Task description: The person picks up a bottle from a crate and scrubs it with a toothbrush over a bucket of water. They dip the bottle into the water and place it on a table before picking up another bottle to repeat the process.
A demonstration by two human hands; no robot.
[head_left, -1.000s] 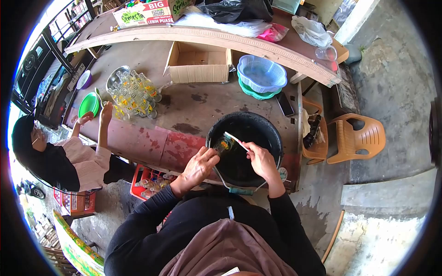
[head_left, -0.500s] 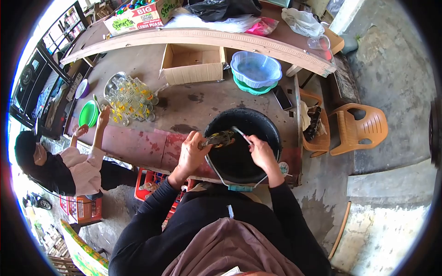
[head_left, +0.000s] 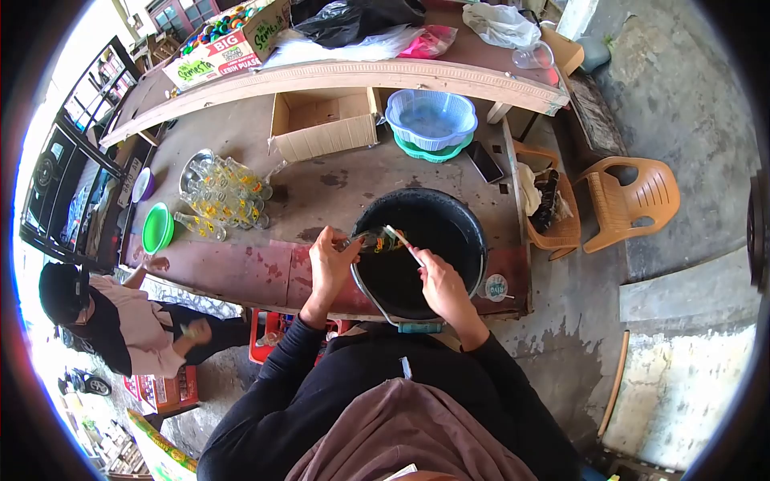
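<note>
A glass bottle (head_left: 375, 241) with yellow print lies nearly level over the black bucket (head_left: 473, 210), its neck wrapped by the closed fingers of my left hand (head_left: 330, 260). My right hand (head_left: 441, 284) is closed on a thin light-coloured stick (head_left: 403, 244), whose far tip is beside the bottle. Dark contents fill the bucket's inside, and details there cannot be made out. The bucket's handle grip (head_left: 419, 327) hangs at the near side.
Glass bottles (head_left: 224, 192) crowd the table's left part near a green bowl (head_left: 157, 228). Behind are a cardboard box (head_left: 321, 140), blue basin (head_left: 431, 120) and phone (head_left: 485, 162). A co-worker (head_left: 128, 321) is at left; chairs (head_left: 634, 204) stand right.
The stick's tip has shifted left beside the bottle, and my right hand has moved slightly left and down. The co-worker's arms have drawn back from the green bowl, with one more bottle lying beside it.
</note>
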